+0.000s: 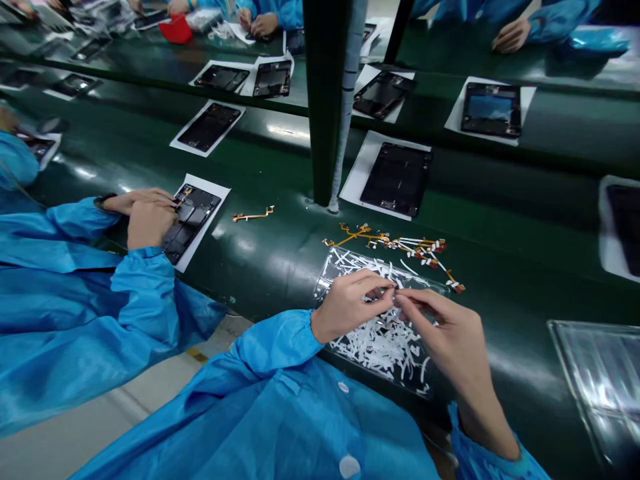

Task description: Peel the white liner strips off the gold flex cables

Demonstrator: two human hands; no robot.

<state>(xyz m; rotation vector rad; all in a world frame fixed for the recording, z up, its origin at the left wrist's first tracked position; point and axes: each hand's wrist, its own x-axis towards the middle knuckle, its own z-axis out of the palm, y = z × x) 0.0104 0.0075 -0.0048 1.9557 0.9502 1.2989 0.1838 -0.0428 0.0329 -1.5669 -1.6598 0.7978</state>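
Observation:
My left hand [357,300] and my right hand [445,330] meet fingertip to fingertip, each closed in a pinch. Between them is something small and dark that I cannot make out. Below them lies a clear plastic tray [324,272] strewn with white paper-like strips [373,347]. Just beyond the tray, a loose row of orange flex cables [357,235] with white tabs rests on the green bench.
At left, a co-worker's hands [150,217] work on a dark tablet housing [197,213] on white paper. A single flex cable [255,215] lies between us. A green post [325,100] rises ahead. More housings [397,177] lie around; a clear tray [600,373] is at right.

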